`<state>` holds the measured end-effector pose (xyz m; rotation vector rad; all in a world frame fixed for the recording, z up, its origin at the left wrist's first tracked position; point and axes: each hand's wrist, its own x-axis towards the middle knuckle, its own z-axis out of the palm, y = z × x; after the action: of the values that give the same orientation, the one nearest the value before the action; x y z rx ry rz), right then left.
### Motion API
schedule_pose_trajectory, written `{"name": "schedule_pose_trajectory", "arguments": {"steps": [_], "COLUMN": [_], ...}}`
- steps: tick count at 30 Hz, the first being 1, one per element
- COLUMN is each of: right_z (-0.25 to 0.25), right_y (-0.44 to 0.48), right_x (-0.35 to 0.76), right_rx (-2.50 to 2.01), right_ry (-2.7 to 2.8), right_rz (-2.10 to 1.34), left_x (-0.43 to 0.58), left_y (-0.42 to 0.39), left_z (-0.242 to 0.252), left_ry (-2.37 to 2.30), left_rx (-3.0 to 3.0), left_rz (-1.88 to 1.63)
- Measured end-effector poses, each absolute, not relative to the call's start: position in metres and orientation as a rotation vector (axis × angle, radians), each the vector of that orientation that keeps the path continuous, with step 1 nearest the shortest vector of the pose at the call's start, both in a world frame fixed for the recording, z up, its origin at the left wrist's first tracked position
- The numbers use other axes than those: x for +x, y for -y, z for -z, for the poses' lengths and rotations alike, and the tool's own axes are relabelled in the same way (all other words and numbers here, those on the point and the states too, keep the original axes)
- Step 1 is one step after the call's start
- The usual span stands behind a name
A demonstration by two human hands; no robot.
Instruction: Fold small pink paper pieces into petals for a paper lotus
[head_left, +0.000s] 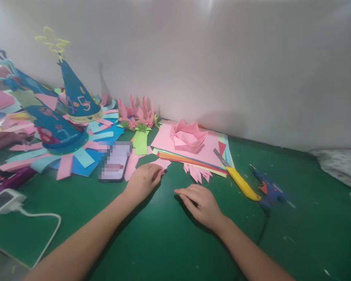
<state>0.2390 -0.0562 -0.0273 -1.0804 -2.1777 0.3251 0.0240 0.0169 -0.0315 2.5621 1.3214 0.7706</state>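
Observation:
My left hand (144, 179) rests on the green table (163, 234), its fingers curled over a small piece of pink paper (163, 164) at the fingertips. My right hand (199, 203) lies palm down on the table a little to the right, fingers together and pointing left, with nothing seen in it. Just beyond both hands lies a stack of coloured paper sheets (216, 154), pink on top, with a folded pink paper flower (187, 136) on it. Pink paper offcuts (197, 172) lie at the stack's near edge.
A yellow-handled utility knife (236, 177) and a blue glue gun (269, 190) lie to the right. A phone (115, 160), a green paper strip (140, 141), pink paper flowers (136, 113), blue paper cone hats (76, 93) and scraps fill the left. A white charger (4, 200) sits near left.

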Motion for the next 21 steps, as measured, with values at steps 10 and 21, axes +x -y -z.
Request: {"name": "schedule_pose_trajectory", "arguments": {"steps": [10,21], "right_z": [0.035,0.027], "right_y": [0.054,0.054], "right_x": [0.236,0.237], "right_rx": [-1.271,-1.279], "right_ry": [1.776,1.752], "right_rz": [-0.597,-0.649], "left_x": [0.048,0.059], "left_y": [0.001,0.008], "left_z": [0.018,0.030], "left_ry": [-1.101,-0.981], "left_rx": [1.507,1.312], "left_rz": [-0.993,-0.815]}}
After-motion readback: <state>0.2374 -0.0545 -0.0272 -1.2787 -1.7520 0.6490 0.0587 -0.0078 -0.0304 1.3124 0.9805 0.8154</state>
